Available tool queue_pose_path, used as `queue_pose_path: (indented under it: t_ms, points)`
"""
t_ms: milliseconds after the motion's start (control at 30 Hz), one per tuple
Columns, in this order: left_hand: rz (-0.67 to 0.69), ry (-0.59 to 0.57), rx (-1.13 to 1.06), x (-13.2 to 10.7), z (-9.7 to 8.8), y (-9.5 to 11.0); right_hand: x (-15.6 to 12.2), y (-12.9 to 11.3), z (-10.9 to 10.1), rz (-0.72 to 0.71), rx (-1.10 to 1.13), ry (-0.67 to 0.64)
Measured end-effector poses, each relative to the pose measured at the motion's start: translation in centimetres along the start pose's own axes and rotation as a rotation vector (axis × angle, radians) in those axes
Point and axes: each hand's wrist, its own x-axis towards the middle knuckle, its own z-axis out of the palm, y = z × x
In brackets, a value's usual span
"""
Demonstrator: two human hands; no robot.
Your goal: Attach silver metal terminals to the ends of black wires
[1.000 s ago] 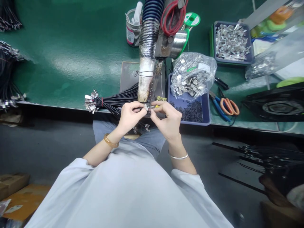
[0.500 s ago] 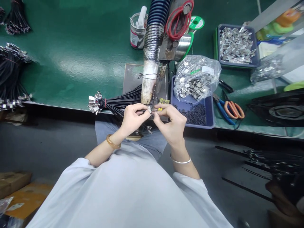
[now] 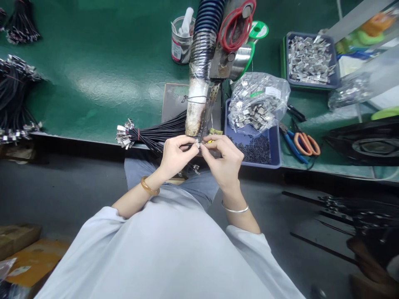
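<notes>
My left hand (image 3: 177, 154) is closed in a pinch on a small whitish-silver connector (image 3: 197, 144) at the bench edge. My right hand (image 3: 222, 158) pinches a small metal piece against the connector's right side; fingertips hide most of it. The two hands nearly touch, just below the tip of the white-wrapped extraction hose (image 3: 195, 112). Left of them lies a bundle of black cables (image 3: 162, 132) with metal connectors on its ends, tied with a red band. A bit of yellow shows behind my right fingers.
To the right, a blue tray (image 3: 277, 153) holds small black parts and a plastic bag (image 3: 260, 99) of metal shells. Beyond it lie blue-handled pliers (image 3: 294, 145) and orange-handled scissors (image 3: 307, 144). A bin of metal parts (image 3: 310, 60), solder spools (image 3: 243, 60) and a jar (image 3: 181, 45) stand farther back.
My right hand has shifted slightly left, bringing its fingertips up to the connector in my left hand. The small gap between the fingertips has closed.
</notes>
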Motion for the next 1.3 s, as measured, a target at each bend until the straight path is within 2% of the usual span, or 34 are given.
queue_pose_path:
  t_ms: [100,233,400,600,667,733,800,833,867,900,967,1000,1067,1200,1300]
  points:
    - [0.026,0.006,0.016,-0.1,0.0,-0.1,-0.1,0.0,0.1,-0.058,-0.011,0.015]
    - [-0.042,-0.024,0.043,-0.2,-0.1,-0.6,-0.7,0.0,0.0,-0.097,-0.055,-0.015]
    - [-0.028,-0.089,0.064,-0.2,-0.4,-0.9,-0.9,-0.1,-0.3,-0.032,-0.020,-0.050]
    - [-0.016,-0.096,0.085,-0.3,-0.4,-0.8,-0.9,0.0,-0.2,0.077,0.073,-0.032]
    - [-0.011,-0.135,0.098,-0.2,-0.7,-0.6,-1.1,-0.3,-0.6,0.064,0.100,0.083]
    - [0.000,-0.235,0.108,-0.1,-1.3,-0.5,-1.3,-1.0,-1.5,-0.051,0.086,0.358]
    - [0.000,-0.390,0.086,0.2,-2.3,-0.2,-1.4,-2.0,-2.8,-0.200,0.025,0.649]
    - [-0.013,-0.468,0.050,0.4,-2.8,-0.1,-1.4,-2.3,-3.7,-0.231,-0.024,0.730]
    - [-0.033,-0.549,0.005,0.6,-3.3,-0.1,-1.4,-2.5,-4.5,-0.215,-0.090,0.733]
    - [-0.058,-0.610,-0.032,0.8,-3.9,0.0,-1.3,-2.4,-5.3,-0.160,-0.168,0.667]
    - [-0.105,-0.681,-0.089,1.3,-4.7,0.1,-0.8,-1.1,-6.5,0.022,-0.350,0.355]
    - [-0.120,-0.700,-0.106,1.5,-5.0,0.2,-0.5,0.1,-6.9,0.093,-0.397,0.204]
    - [-0.129,-0.730,-0.123,1.7,-5.2,0.3,0.4,3.2,-7.0,0.165,-0.447,0.004]
    - [-0.057,-0.793,-0.069,1.9,-4.8,0.8,2.4,8.7,-6.1,0.278,-0.454,-0.165]
    - [0.047,-0.778,0.003,1.6,-4.2,1.0,3.8,10.0,-5.8,0.352,-0.391,-0.304]
